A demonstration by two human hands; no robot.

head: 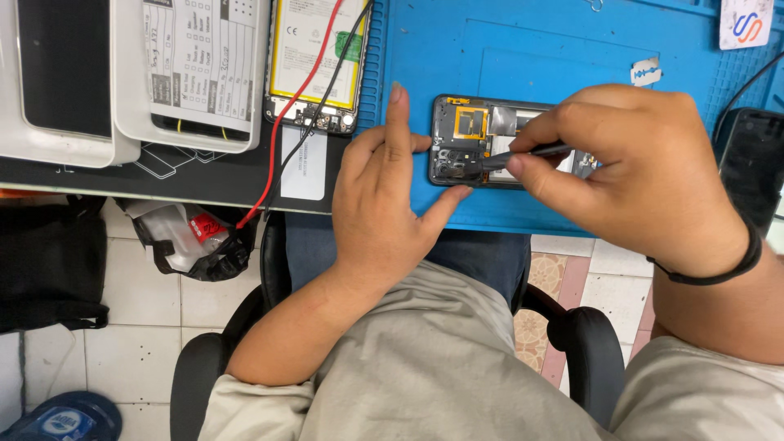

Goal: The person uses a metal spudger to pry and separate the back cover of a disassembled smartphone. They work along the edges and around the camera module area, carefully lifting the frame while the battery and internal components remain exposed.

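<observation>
Hands were seen at the centre of the frame, over a blue work mat (pixel 572 49) that filled the upper right. An opened phone (pixel 465 139), back cover off and dark inner parts with a yellow flex strip exposed, was laid flat on the mat, just above its lower edge. The left hand (pixel 384 204) was pressed flat against the phone's left end, the forefinger stretched upward alongside it and the thumb hooked under the lower left corner; nothing was gripped, the phone only being steadied. The right hand (pixel 645 171) was closed narrowly around a thin dark tool (pixel 523 153), pinched between thumb and fingers, its tip set down on the phone's lower left inner part. A dark band was worn on the right wrist.

In the upper middle of the frame a separate battery (pixel 314 49) with a yellow border was laid, crossed by a red wire (pixel 286 114) and a black wire. To the upper left, two white trays (pixel 131 122) were placed side by side, one topped by a printed form. A small razor blade (pixel 645 72) was left on the mat at the upper right, and another dark phone (pixel 755 163) was seen at the right edge. Below, a black chair and tiled floor were visible.
</observation>
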